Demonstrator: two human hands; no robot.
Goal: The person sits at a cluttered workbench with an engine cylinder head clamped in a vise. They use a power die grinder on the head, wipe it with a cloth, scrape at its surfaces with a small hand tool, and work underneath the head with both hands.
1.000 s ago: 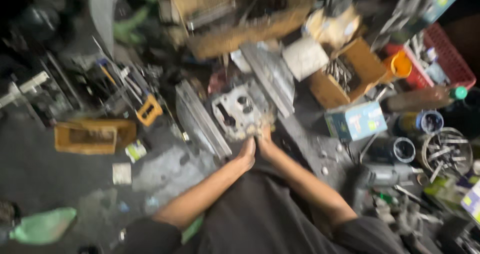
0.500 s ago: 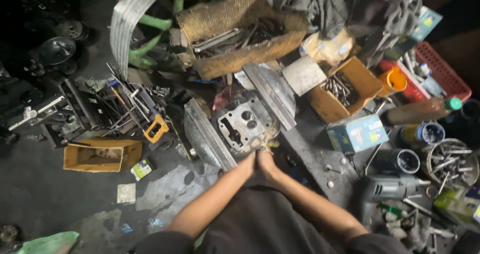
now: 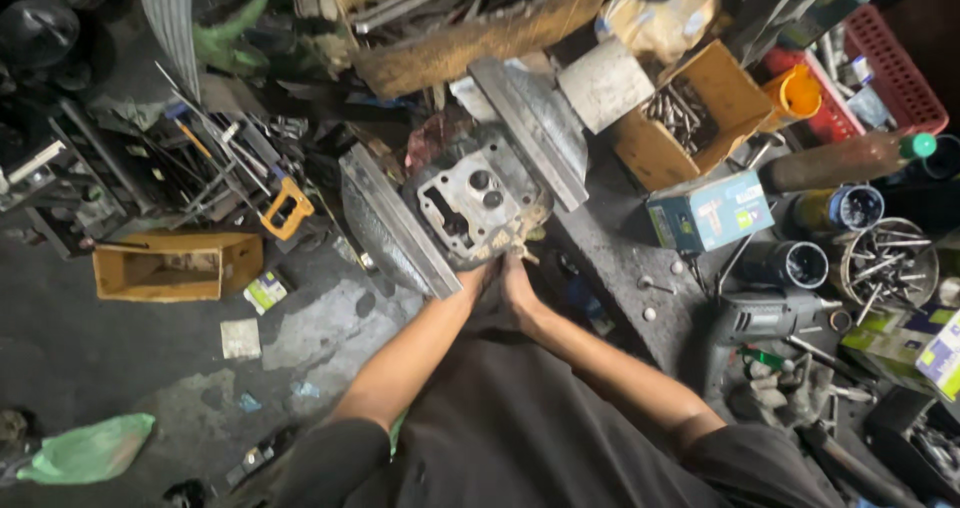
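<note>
2 hands, left hand (image 3: pixel 478 278) and right hand (image 3: pixel 517 273), touch 1 engine block (image 3: pixel 472 206); finger grip unclear.

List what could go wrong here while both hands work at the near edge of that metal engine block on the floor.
1. The engine block sits wedged between two loose metal bars; one could slip toward the left hand or right hand.
2. Both hands are bare against rough metal edges, so cuts or pinches seem possible.
3. Loose bolts and a power drill lie close by; small parts could be lost or knocked.
</note>
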